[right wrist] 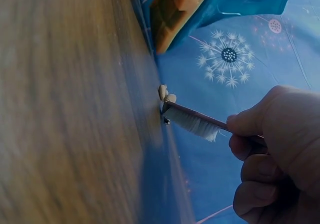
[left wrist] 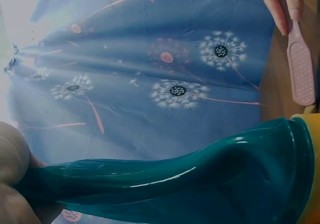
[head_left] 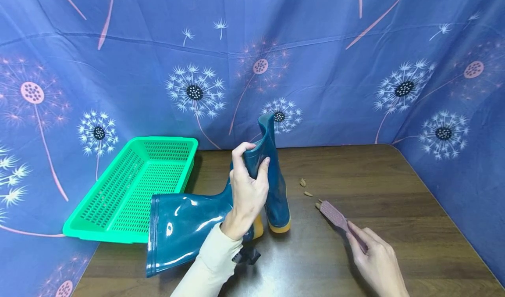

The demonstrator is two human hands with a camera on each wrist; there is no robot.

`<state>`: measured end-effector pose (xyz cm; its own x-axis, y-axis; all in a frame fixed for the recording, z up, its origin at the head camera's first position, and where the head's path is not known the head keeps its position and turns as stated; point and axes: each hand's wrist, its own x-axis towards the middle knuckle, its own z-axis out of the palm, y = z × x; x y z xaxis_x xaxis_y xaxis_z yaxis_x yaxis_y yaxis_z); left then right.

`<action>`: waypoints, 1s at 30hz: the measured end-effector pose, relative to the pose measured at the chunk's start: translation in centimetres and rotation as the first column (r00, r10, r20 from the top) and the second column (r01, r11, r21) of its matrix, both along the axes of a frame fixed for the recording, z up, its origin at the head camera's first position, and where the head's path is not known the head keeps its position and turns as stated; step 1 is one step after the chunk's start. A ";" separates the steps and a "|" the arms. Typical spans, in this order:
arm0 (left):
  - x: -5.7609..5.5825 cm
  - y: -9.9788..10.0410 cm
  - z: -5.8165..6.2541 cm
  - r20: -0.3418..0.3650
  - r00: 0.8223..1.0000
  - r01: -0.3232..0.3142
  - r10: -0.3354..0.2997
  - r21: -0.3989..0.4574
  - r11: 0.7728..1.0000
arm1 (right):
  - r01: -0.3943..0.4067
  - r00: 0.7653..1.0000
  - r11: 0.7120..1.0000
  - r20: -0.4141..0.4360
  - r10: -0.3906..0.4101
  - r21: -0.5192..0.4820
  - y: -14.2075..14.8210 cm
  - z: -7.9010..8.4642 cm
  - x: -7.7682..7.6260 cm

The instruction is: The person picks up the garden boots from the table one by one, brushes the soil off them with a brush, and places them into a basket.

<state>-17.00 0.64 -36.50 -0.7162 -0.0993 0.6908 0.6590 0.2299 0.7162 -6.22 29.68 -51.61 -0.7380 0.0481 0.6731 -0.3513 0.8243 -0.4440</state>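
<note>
My left hand [head_left: 248, 191] grips the shaft of a teal rubber boot [head_left: 278, 196] near its top, squeezing it between thumb and fingers. The boot's yellow-orange sole [right wrist: 175, 18] points down; whether it touches the table I cannot tell. A second teal rubber boot [head_left: 185, 227] lies on its side to the left, partly hidden behind my left hand and wrist. My right hand [head_left: 375, 253] holds a pink brush [head_left: 334, 214] by its handle, with the white bristles [right wrist: 192, 124] facing down. Small brown bits [head_left: 307, 194] lie near the brush head, some right at its tip.
A green plastic basket [head_left: 71, 232] stands at the left on the brown wooden table [head_left: 375, 178]. Blue cloth [head_left: 315, 69] with a dandelion print hangs behind the table and along its sides.
</note>
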 end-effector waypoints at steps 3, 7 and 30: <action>-0.4 -0.2 0.7 -0.031 1.000 -0.001 0.001 -0.006 1.000 | -0.005 1.000 1.000 -0.004 0.005 0.005 0.0 -0.1 0.0; -1.0 -0.6 1.8 -0.069 0.998 0.010 -0.012 -0.021 1.000 | 0.000 1.000 1.000 0.010 0.000 0.001 0.1 -0.2 0.1; -3.3 -7.2 6.8 -0.237 0.961 -0.135 0.143 0.051 0.990 | 0.001 1.000 1.000 0.009 -0.001 0.005 -0.2 0.0 0.0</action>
